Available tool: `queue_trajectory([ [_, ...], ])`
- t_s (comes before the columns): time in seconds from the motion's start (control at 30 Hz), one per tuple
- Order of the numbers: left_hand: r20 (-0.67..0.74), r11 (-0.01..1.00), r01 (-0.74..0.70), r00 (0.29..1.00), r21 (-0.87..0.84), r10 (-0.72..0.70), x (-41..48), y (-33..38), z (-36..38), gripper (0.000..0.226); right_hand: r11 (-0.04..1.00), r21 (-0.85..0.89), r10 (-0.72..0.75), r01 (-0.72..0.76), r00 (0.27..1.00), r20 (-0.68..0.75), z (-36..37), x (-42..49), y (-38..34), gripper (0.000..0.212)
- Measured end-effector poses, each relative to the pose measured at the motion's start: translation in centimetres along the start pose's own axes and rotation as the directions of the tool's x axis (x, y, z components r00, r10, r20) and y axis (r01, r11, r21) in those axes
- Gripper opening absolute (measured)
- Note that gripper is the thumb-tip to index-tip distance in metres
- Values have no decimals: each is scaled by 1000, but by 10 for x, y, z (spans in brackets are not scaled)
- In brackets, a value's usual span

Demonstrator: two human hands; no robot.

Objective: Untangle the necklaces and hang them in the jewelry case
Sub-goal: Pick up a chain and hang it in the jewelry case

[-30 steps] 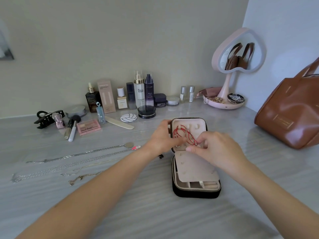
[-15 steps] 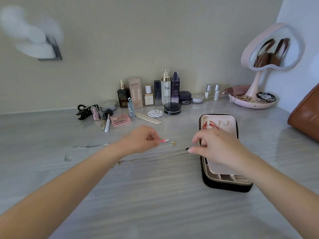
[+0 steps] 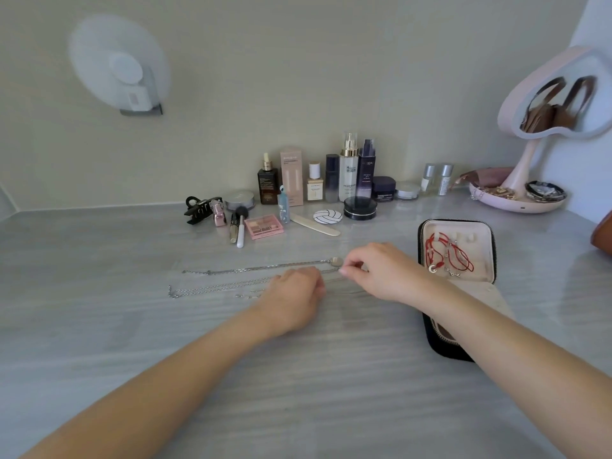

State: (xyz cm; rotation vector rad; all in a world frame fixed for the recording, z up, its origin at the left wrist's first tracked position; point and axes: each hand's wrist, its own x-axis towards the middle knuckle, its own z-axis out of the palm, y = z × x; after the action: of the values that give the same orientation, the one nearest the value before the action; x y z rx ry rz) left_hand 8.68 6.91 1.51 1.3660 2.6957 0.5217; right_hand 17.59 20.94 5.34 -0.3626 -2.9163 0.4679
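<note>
Judging from the layout, only part of the task is done: a red cord necklace (image 3: 458, 256) is seen hung inside the lid of the open jewelry case (image 3: 490, 246), at the right of the desk (image 3: 99, 309). Several silver chains (image 3: 251, 269) are laid out in lines on the desk, left of the case, not yet hung. The right hand (image 3: 387, 273) is placed just beside a round pendant (image 3: 337, 261), its fingers (image 3: 346, 270) pinched on a chain. The left hand (image 3: 291, 296) is rested over the lower chains, fingers curled; whether anything is gripped cannot be told. Cosmetic bottles (image 3: 349, 167), a hair claw (image 3: 198, 208) and a heart-shaped mirror (image 3: 546, 104) are ranged along the beige wall, on which a white fan (image 3: 116, 64) is mounted
</note>
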Motion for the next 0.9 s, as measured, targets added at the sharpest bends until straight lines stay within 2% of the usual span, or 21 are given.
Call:
queue_trajectory([
  [0.1,14,948,7,1000,-317,-3,3,3,-11,17,932,352,13,-86,979,205,4,3,-2,32],
  [0.17,3,916,-4,1000,-402,6,4,7,-19,18,882,454,-3,-125,962,271,6,6,-3,29],
  [0.27,-16,873,-3,1000,-488,-6,9,13,-28,9,880,465,20,-96,986,165,0,8,-4,5],
  [0.4,-11,790,7,1000,-612,-18,17,26,-38,15,885,464,26,-48,998,53,-27,7,0,6],
  [0.5,25,663,29,1000,-748,-16,22,45,-44,17,861,509,47,-29,999,-22,-50,3,4,10],
  [0.63,56,556,61,998,-829,-25,38,70,-38,34,829,557,89,-51,995,-41,-72,-5,13,12],
  [0.7,98,478,75,995,-875,24,46,82,-32,44,796,602,122,-59,990,-64,-81,-9,18,14],
  [0.8,137,345,94,986,-934,100,55,99,-25,52,629,772,238,-93,968,-78,-93,-14,32,15],
  [0.9,145,316,90,977,-944,154,62,117,-24,53,422,896,318,-137,948,-5,-102,-19,51,19],
])
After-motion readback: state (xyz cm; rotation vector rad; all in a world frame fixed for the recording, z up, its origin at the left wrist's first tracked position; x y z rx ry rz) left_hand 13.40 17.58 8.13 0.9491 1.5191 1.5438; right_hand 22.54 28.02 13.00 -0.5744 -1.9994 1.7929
